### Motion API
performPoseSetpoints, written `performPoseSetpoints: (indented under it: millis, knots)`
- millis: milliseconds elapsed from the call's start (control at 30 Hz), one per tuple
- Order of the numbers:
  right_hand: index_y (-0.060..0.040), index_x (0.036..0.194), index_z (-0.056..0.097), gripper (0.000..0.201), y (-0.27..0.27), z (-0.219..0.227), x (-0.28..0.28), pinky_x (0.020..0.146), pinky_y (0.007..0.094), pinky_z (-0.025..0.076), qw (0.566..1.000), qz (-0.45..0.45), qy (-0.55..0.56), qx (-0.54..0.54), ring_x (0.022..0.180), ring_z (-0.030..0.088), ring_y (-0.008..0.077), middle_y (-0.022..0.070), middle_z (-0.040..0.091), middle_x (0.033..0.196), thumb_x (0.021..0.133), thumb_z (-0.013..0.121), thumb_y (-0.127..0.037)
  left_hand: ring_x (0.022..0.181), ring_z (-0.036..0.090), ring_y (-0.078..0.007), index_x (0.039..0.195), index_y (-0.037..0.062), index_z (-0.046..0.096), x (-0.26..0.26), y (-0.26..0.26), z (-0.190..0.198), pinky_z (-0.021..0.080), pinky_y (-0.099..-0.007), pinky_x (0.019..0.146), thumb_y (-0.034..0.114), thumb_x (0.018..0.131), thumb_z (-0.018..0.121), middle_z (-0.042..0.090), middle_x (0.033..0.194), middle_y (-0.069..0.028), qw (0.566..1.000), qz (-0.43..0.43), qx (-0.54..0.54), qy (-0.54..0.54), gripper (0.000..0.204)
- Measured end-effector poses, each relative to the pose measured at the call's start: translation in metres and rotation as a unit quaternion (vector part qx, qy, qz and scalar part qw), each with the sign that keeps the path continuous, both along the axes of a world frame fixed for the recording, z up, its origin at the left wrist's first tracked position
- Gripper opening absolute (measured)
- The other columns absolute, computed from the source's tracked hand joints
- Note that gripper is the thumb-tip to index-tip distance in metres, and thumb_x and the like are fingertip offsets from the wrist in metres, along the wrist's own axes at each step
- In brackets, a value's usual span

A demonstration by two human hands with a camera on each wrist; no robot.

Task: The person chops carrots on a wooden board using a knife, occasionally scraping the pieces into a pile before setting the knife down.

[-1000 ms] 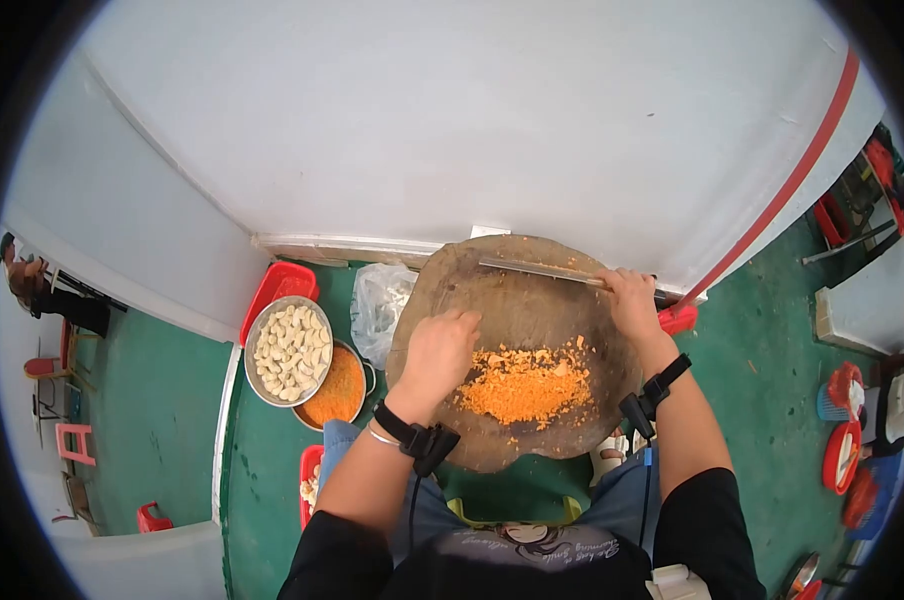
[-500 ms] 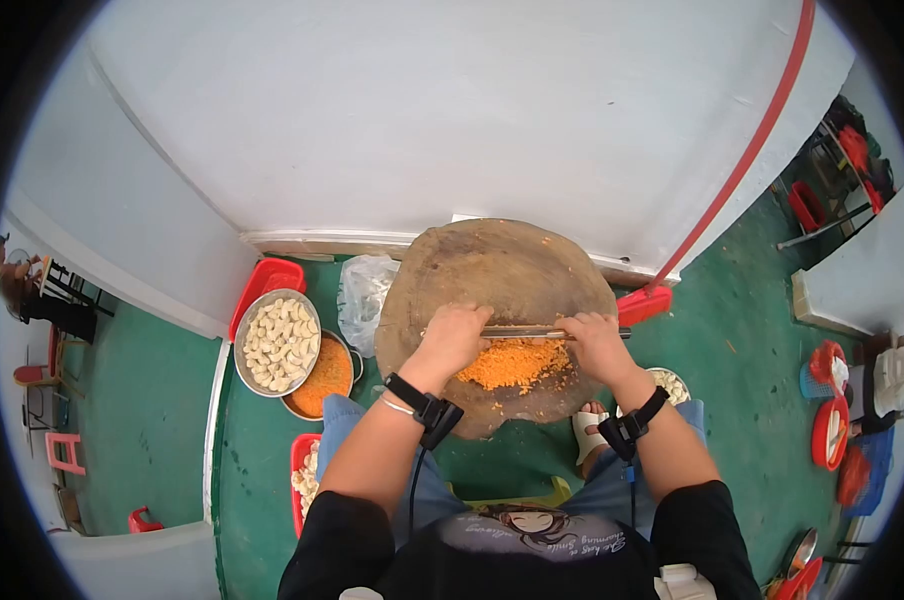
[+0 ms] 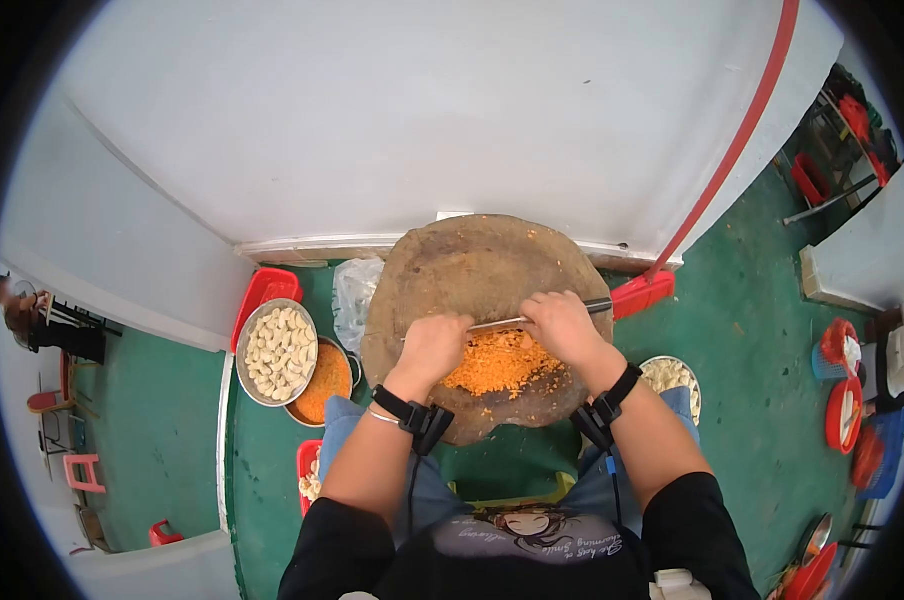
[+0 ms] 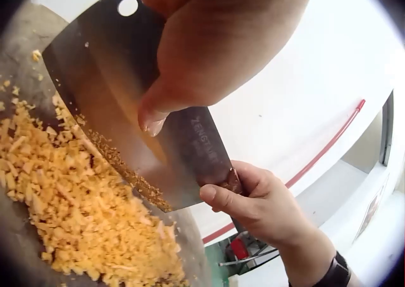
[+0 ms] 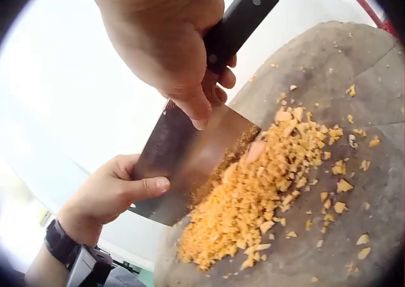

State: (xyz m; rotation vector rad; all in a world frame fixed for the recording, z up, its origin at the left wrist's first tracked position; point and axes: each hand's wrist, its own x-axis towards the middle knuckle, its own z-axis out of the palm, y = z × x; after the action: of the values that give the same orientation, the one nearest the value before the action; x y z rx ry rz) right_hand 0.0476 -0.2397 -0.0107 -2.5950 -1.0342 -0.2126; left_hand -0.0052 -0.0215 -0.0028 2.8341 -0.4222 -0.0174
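Observation:
A broad cleaver (image 4: 120, 103) with a dark handle stands on edge along the far side of a heap of finely chopped orange food (image 5: 247, 192), bits of which cling to its blade. My left hand (image 3: 437, 345) pinches the tip end of the blade, thumb flat on its face in the left wrist view. Where blade meets handle, my right hand (image 3: 562, 325) grips it, thumb pressed to the blade in the right wrist view. Under it all is a thick round wooden chopping block (image 3: 472, 250) with scattered orange crumbs.
Left of the block stand a metal bowl (image 3: 256, 391) of pale crescent-shaped pieces, a pot (image 3: 350, 376) of orange food, a red tub (image 3: 268, 288) and a plastic bag (image 3: 355, 300). Another bowl (image 3: 698, 396) sits by the right knee. A white wall (image 3: 422, 120) rises behind.
The cleaver has come from the block's far side to the heap. My left hand, earlier off the cleaver, now holds its blade, and my right hand has moved in from the handle.

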Motion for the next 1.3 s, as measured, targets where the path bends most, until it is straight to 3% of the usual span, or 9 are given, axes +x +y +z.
performPoseSetpoints:
  millis: [233,533,700,867,1033,1300]
  knots:
    - [-0.0117,0.076,0.058,0.011,0.003,-0.008,-0.001,0.066,0.0397,0.046,0.999,-0.012,0.025,-0.045,0.075,0.063,0.0253,0.0054,0.062,0.075,0.075,0.065,-0.021,0.077,0.063,-0.0321,0.085,0.0078,0.063,0.006,-0.004,-0.003,0.049,-0.0438,0.067,0.019,0.080,0.063,0.064,0.077,-0.0140,0.996,0.019,0.058,0.060,0.013]
    - [-0.0114,0.075,0.059,0.006,0.007,-0.006,-0.005,0.062,0.0366,0.047,0.998,0.006,-0.023,-0.055,0.072,0.064,0.0238,0.0048,0.062,0.073,0.078,0.054,-0.013,0.077,0.062,-0.0341,0.084,0.0081,0.063,-0.001,0.002,-0.007,0.048,-0.0449,0.066,0.019,0.079,0.062,0.063,0.077,-0.0148,1.000,0.004,0.011,0.002,0.012]
    - [-0.0108,0.074,0.058,0.004,0.005,0.013,-0.007,0.063,0.0376,0.047,0.999,0.003,-0.025,-0.040,0.072,0.063,0.0248,0.0055,0.062,0.073,0.076,0.058,-0.015,0.078,0.062,-0.0343,0.086,0.0086,0.065,-0.004,0.002,0.016,0.048,-0.0452,0.067,0.020,0.079,0.063,0.064,0.078,-0.0149,1.000,0.021,-0.002,-0.008,0.013]
    - [-0.0096,0.074,0.057,0.011,0.007,-0.012,-0.004,0.065,0.0397,0.046,0.999,-0.002,0.017,-0.045,0.074,0.063,0.0265,0.0057,0.062,0.073,0.072,0.064,-0.018,0.077,0.063,-0.0320,0.081,0.0079,0.063,-0.003,-0.001,0.003,0.049,-0.0434,0.067,0.020,0.079,0.061,0.063,0.078,-0.0129,0.999,0.024,0.015,0.039,0.012]
    - [-0.0117,0.073,0.059,0.004,0.009,0.001,-0.004,0.064,0.0392,0.047,0.999,0.011,0.017,-0.025,0.072,0.064,0.0253,0.0066,0.063,0.072,0.076,0.057,-0.013,0.078,0.063,-0.0320,0.081,0.0089,0.063,-0.001,0.003,0.006,0.049,-0.0433,0.067,0.021,0.080,0.061,0.063,0.078,-0.0132,0.999,0.021,0.012,0.039,0.012]
    - [-0.0114,0.077,0.061,0.004,0.013,-0.003,0.003,0.066,0.0384,0.046,0.999,-0.005,0.003,-0.040,0.074,0.063,0.0261,0.0058,0.063,0.073,0.074,0.061,-0.014,0.078,0.063,-0.0337,0.089,0.0107,0.065,0.005,0.004,-0.001,0.049,-0.0444,0.066,0.023,0.080,0.063,0.065,0.080,-0.0142,0.999,0.026,0.016,0.038,0.015]
